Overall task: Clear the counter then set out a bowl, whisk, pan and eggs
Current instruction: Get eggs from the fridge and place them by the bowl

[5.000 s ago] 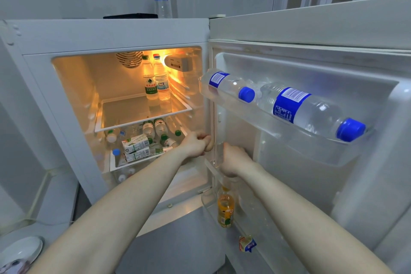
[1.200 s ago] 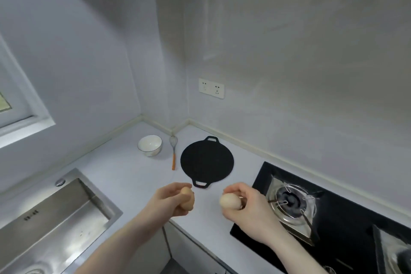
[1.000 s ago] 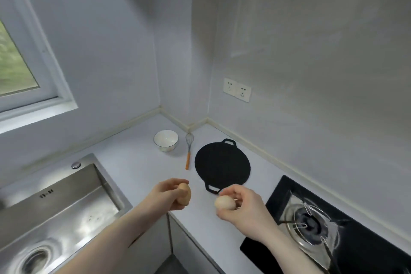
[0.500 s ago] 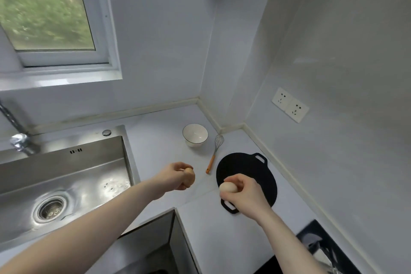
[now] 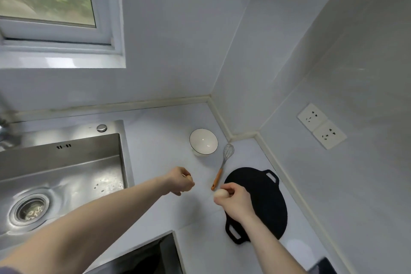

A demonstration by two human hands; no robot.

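My left hand (image 5: 179, 181) curls round a brown egg (image 5: 189, 177) that is mostly hidden in my fingers, held low over the white counter (image 5: 155, 144). My right hand (image 5: 236, 201) pinches a pale egg (image 5: 221, 193) just left of the black flat pan (image 5: 264, 198), close to the orange end of the whisk handle. A white bowl with a dark rim (image 5: 203, 142) stands near the corner. The whisk (image 5: 224, 163) lies between bowl and pan, wire head toward the wall.
A steel sink (image 5: 60, 176) with a drain fills the left side. Walls meet in a corner behind the bowl, with a double socket (image 5: 322, 125) on the right wall. A window is at upper left. The counter's front edge drops to a dark gap at bottom centre.
I have come from the fridge to the counter with an egg in each hand. Over the last second both hands have lowered toward the counter in front of the whisk and pan.
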